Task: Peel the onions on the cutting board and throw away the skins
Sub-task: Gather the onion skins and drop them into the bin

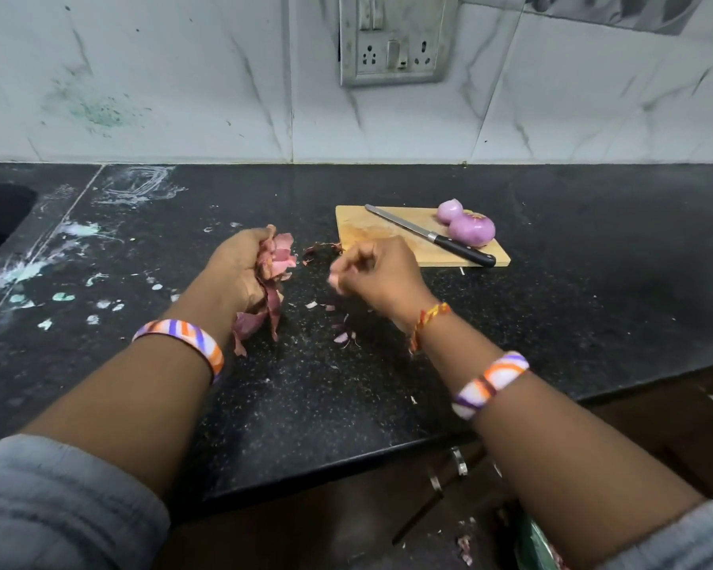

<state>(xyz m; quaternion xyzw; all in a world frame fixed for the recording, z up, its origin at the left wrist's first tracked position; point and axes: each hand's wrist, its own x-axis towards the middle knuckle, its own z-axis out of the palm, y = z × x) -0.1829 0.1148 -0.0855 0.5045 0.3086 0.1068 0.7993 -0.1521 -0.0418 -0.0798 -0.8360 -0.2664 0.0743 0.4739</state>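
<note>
Papery skins (274, 265) are bunching in the gripping left hand (235, 269); right hand (377, 273) is curling, seemingly empty, over the speckled bench (346, 384).

Your cutting board (359, 224) lies right of centre on the counter (593, 281), two onions (466, 224) and a knife (429, 236) on it, loose skins (274, 261) to its left.

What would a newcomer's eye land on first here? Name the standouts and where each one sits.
First the left hand, gripping a bunch of reddish onion skins above the black counter at centre. Next the two peeled purple onions on the wooden cutting board to the right, beside a black-handled knife lying diagonally. The right hand, blurred, hovers curled near the board's front left corner, above loose skin scraps.
</note>
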